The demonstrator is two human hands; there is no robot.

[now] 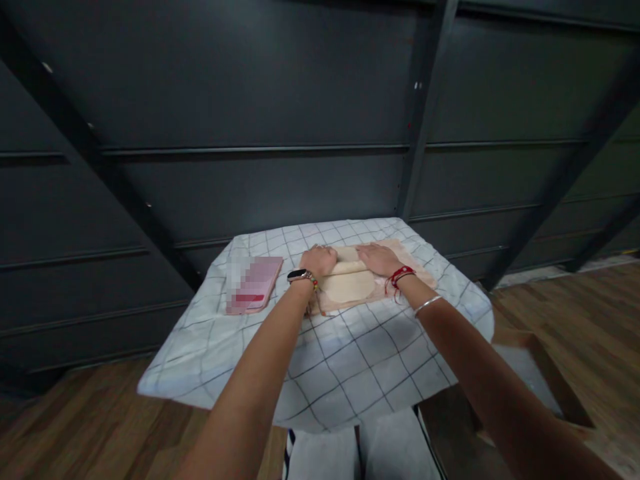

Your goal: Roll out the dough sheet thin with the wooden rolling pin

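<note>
A flat piece of pale dough (349,286) lies on a light wooden board (419,267) on the table. A wooden rolling pin (350,267) rests across the dough's far part. My left hand (318,259) presses on the pin's left end with its fingers curled over it. My right hand (378,258) lies flat on the pin's right end, fingers stretched out. The left wrist carries a dark watch, the right one red threads and a thin bangle.
A white checked cloth (345,360) covers the small table. A pink flat thing (253,285), partly blurred, lies left of the board. A dark panelled wall with slanted beams (260,133) stands close behind. A wooden floor (590,313) and a wooden frame (550,373) are at the right.
</note>
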